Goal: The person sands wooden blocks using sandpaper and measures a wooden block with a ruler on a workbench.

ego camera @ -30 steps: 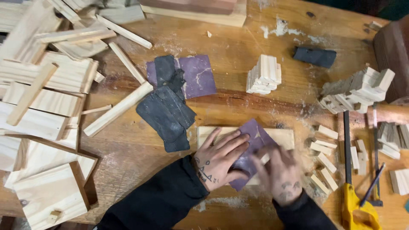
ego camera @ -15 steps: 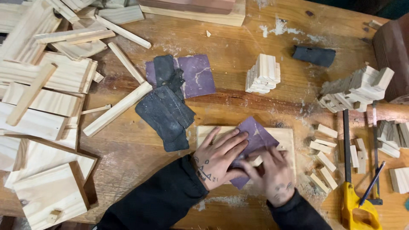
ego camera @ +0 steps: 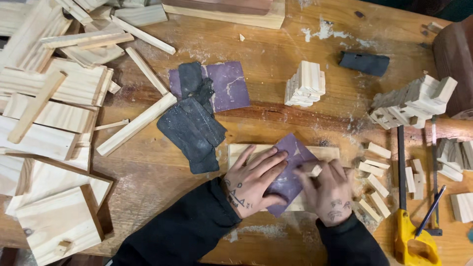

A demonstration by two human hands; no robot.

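Since half a second ago, your right hand (ego camera: 331,189) is sliding the small wooden block (ego camera: 312,170) a little along the purple sandpaper sheet (ego camera: 288,170), while your left hand (ego camera: 253,180) is staying put. You are pinching the block between the right fingertips and rubbing it against the sheet; the left fingers are spreading flat, pinning the paper onto the pale backing board (ego camera: 236,150) near the tabletop's front edge, right of its middle.

Judging by what lies around, you are partway through: a scatter of short blocks (ego camera: 377,175) is waiting just right of your right hand, and two neater stacks, one mid-table (ego camera: 305,84) and one toward the right edge (ego camera: 416,101), are sitting apart, though you cannot tell which are already smoothed.

No containers are showing here; nothing is holding the pieces but the workbench (ego camera: 276,54) itself.

Further out, a second purple sheet (ego camera: 226,86) and dark worn abrasive sheets (ego camera: 192,128) are lying left of the board, long offcuts and panels (ego camera: 54,108) are crowding the left edge, and a yellow-handled saw (ego camera: 411,236) is resting at the front right corner.
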